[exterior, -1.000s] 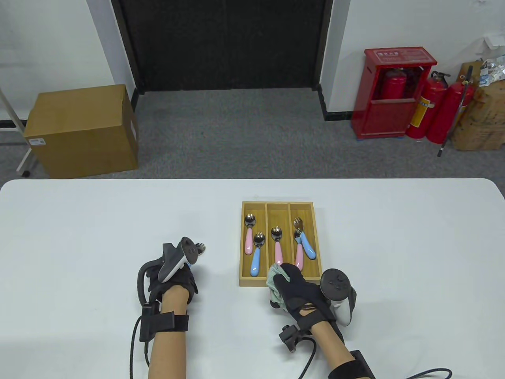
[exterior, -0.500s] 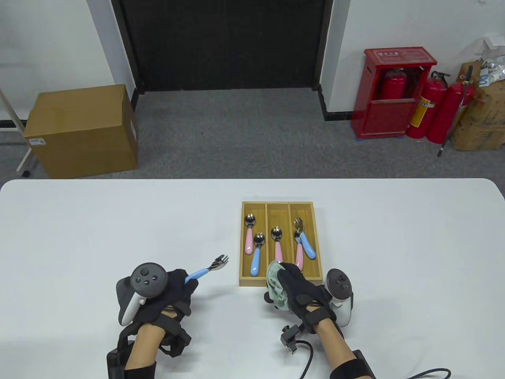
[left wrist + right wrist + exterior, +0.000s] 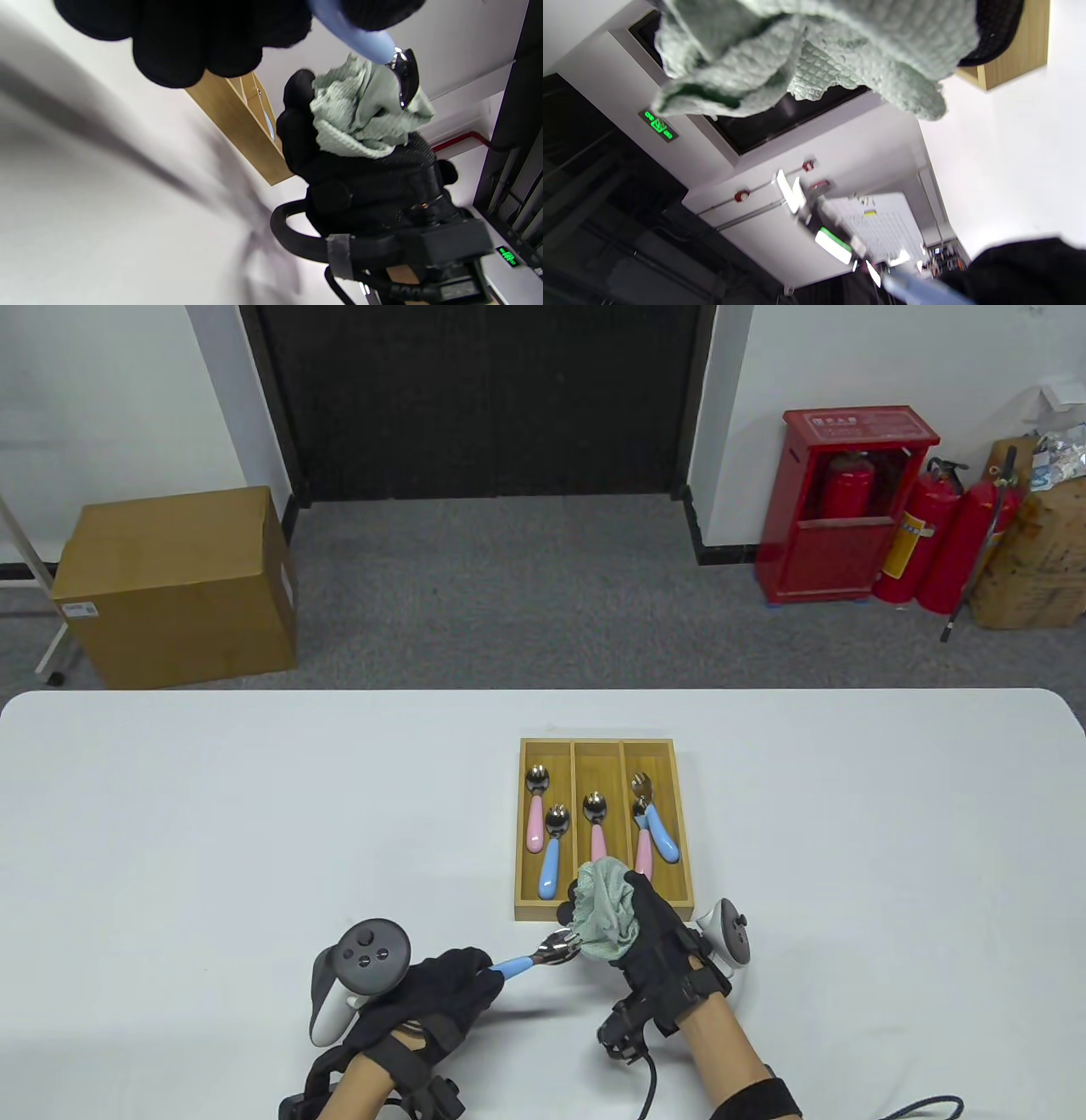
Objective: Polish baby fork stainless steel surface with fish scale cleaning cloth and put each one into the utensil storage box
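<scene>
My left hand (image 3: 450, 988) grips the blue handle of a baby fork (image 3: 533, 958), whose steel head points right and meets the cloth. My right hand (image 3: 653, 942) holds the bunched pale green fish scale cloth (image 3: 605, 906) against the fork head, just in front of the wooden storage box (image 3: 602, 909). In the left wrist view the blue-handled fork (image 3: 369, 44) leans on the cloth (image 3: 360, 114) in the right glove. The right wrist view is filled at the top by the cloth (image 3: 806, 55). Several pink and blue handled utensils lie in the box's three compartments.
The storage box stands mid-table, its near wall close behind my right hand. A corner of the box (image 3: 1014, 63) shows in the right wrist view. Beyond the table are a cardboard carton (image 3: 178, 585) on the floor and red fire extinguishers (image 3: 925, 543).
My left hand has carried the blue fork right and nearer, from left of the box to the cloth. My right hand has turned palm-up, raising the cloth onto the fork head.
</scene>
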Demonstrator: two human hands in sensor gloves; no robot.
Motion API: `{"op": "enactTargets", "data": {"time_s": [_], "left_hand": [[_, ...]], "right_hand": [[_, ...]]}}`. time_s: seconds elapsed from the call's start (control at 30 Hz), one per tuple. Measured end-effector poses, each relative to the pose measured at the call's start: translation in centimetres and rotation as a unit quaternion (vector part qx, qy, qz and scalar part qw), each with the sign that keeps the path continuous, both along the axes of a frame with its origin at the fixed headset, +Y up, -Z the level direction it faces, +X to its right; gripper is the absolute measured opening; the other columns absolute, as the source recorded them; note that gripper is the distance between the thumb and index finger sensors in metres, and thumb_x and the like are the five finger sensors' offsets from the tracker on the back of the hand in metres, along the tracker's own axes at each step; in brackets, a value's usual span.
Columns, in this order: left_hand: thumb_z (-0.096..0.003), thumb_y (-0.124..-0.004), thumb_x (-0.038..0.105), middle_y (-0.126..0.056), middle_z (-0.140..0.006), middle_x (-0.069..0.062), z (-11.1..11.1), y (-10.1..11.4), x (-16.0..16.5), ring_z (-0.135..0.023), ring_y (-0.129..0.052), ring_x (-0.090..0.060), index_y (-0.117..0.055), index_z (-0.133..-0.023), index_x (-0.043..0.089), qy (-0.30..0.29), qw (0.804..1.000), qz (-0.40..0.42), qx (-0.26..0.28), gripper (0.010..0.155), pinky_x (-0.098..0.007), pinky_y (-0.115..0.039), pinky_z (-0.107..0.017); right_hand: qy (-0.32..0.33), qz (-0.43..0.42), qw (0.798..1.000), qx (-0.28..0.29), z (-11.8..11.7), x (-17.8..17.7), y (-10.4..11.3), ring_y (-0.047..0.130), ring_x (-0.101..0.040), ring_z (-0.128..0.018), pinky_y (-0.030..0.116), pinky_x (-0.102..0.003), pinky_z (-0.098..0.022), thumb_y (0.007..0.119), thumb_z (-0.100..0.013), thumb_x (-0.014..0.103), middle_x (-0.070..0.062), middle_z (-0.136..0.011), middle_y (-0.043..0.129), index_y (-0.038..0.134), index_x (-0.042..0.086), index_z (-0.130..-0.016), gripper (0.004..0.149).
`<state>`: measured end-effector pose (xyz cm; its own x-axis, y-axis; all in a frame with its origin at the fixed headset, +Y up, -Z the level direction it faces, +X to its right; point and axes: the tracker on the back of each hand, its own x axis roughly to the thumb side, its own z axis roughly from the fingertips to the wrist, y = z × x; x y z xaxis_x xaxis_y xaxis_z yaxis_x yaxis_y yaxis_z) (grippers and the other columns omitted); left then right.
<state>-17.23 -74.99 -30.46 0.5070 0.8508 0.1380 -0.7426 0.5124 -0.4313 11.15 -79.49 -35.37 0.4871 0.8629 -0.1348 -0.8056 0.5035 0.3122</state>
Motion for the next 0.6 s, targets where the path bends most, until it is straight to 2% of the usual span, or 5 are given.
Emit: {"op": "enactTargets", "data": {"time_s": [0.13,0.23,0.37,0.53,0.6], "left_hand": [[-0.0487,-0.066,0.052,-0.081,-0.089,-0.009,0.1,-0.3,0.4,-0.073,-0.091,-0.035,-0.082,-0.077,0.012,-0.005,1.000,0.003,-0.005,0.051,-0.060,-0.069,-0.056],[-0.0485,-0.066,0.052,-0.082,-0.089,-0.009,0.2,-0.3,0.6,-0.072,-0.091,-0.035,-0.082,-0.076,0.013,-0.005,1.000,-0.007,0.001,0.051,-0.060,-0.069,-0.056],[-0.0479,-0.067,0.052,-0.083,-0.088,-0.009,0.2,-0.3,0.5,-0.071,-0.092,-0.034,-0.083,-0.075,0.013,0.001,1.000,-0.021,0.006,0.051,-0.060,-0.070,-0.055],[-0.0470,-0.068,0.053,-0.084,-0.086,-0.009,0.2,-0.1,0.0,-0.068,-0.093,-0.032,-0.084,-0.074,0.013,0.018,0.999,-0.022,0.019,0.050,-0.059,-0.071,-0.055],[-0.0462,-0.069,0.052,-0.085,-0.084,-0.009,0.3,0.2,0.0,-0.066,-0.095,-0.032,-0.085,-0.073,0.014,0.033,0.998,-0.033,0.038,0.049,-0.058,-0.072,-0.054]], "right_hand": [[0.074,-0.005,0.997,0.009,0.6,-1.5,0.2,0.083,-0.049,-0.077,0.071,-0.063,-0.052,0.060,-0.056,0.057,-0.030,-0.098,0.064,0.068,0.011,-0.095,0.061],[0.124,0.034,0.991,0.029,1.3,-2.8,0.3,0.082,-0.049,-0.077,0.071,-0.063,-0.052,0.060,-0.055,0.062,-0.031,-0.098,0.064,0.065,0.008,-0.096,0.068],[0.182,0.069,0.980,0.050,1.7,-3.9,0.6,0.082,-0.051,-0.077,0.071,-0.065,-0.051,0.066,-0.051,0.071,-0.032,-0.098,0.063,0.064,0.005,-0.097,0.080],[0.212,0.135,0.964,0.088,1.6,-3.9,1.7,0.083,-0.054,-0.077,0.071,-0.067,-0.050,0.084,-0.044,0.066,-0.036,-0.097,0.062,0.060,0.000,-0.097,0.088],[0.226,0.175,0.953,0.102,1.5,-3.7,2.1,0.083,-0.054,-0.077,0.071,-0.068,-0.050,0.089,-0.042,0.058,-0.037,-0.097,0.060,0.055,-0.001,-0.098,0.088]]}}
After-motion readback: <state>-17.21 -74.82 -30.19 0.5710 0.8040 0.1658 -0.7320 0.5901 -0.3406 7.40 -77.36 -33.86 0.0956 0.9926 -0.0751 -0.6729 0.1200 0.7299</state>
